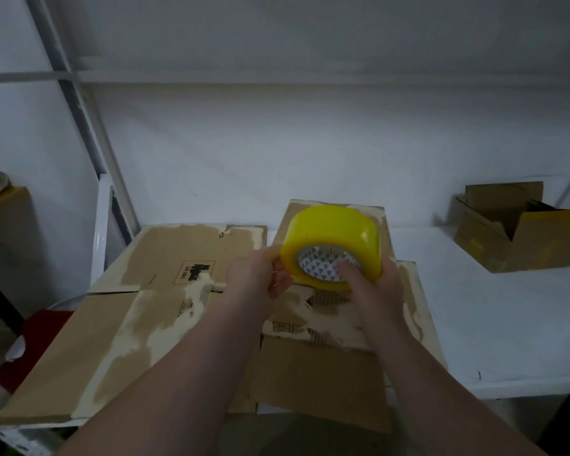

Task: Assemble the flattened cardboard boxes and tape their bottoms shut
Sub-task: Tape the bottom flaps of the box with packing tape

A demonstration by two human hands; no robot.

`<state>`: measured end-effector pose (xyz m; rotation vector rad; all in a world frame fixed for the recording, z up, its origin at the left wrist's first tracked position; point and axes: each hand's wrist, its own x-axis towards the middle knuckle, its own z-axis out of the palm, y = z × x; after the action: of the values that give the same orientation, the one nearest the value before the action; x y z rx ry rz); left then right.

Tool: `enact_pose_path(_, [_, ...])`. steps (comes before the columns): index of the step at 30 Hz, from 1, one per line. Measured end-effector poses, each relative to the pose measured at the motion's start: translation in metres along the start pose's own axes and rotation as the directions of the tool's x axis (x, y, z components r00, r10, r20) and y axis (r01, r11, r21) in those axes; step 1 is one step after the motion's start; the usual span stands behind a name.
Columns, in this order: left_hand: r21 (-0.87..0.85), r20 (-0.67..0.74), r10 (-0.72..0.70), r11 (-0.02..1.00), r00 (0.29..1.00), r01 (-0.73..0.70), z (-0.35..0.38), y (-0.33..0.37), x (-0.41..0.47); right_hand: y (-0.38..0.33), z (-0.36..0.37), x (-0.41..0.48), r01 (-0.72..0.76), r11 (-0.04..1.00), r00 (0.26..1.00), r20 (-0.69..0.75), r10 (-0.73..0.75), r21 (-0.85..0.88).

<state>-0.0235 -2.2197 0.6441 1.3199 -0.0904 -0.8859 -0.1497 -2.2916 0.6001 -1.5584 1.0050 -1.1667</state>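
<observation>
we judged the main risk to be the tape itself: if the loose end tore off in a sliver or stuck back on the roll, we would lose time picking at it, and the glossy surface hid where that end sat. a second risk was order of work, since neither flat box under our hands was folded up yet, so a strip pulled now could curl and stick to itself.

our right hand held the yellow tape roll firmly, one finger hooked inside its patterned core and the rest wrapped round the lower right side. our left hand pinched the roll's left rim with curled fingers. the roll hung in the air, tilted, above the white table.

the large flattened box lay left, its brown skin torn away in pale patches beside a printed label. the smaller flattened box lay beneath our wrists, equally scuffed. an opened cardboard box stood well apart at the far right.
</observation>
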Motion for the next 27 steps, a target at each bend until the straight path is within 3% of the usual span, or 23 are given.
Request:
enact_pose_path(9, [0.137, 0.075, 0.07, 0.987, 0.995, -0.08, -0.009, 0.008, 0.012, -0.019, 0.001, 0.018, -0.005, 0.999, 0.998, -0.061, 0.002, -0.036])
enact_pose_path(15, [0.359, 0.071, 0.288, 0.886, 0.955, -0.294, -0.014, 0.009, 0.023, -0.024, 0.005, 0.02, 0.029, 0.99, 0.999, -0.041, -0.035, -0.138])
enact_pose_path(19, [0.385, 0.026, 0.331, 0.868, 0.943, -0.315, -0.018, 0.01, 0.031, -0.028, 0.012, 0.024, 0.098, 0.968, 0.994, -0.022, -0.106, -0.233])
enact_pose_path(24, [0.425, -0.065, 0.327, 0.864, 0.943, -0.271, -0.029, 0.014, 0.043, -0.032, 0.01, 0.031, 0.199, 0.862, 0.979, 0.056, -0.196, -0.467])
enact_pose_path(27, [0.373, -0.161, 0.324, 0.894, 0.932, -0.247, -0.049, 0.026, 0.055, -0.037, -0.007, 0.043, 0.218, 0.676, 0.97, 0.083, -0.227, -0.704])
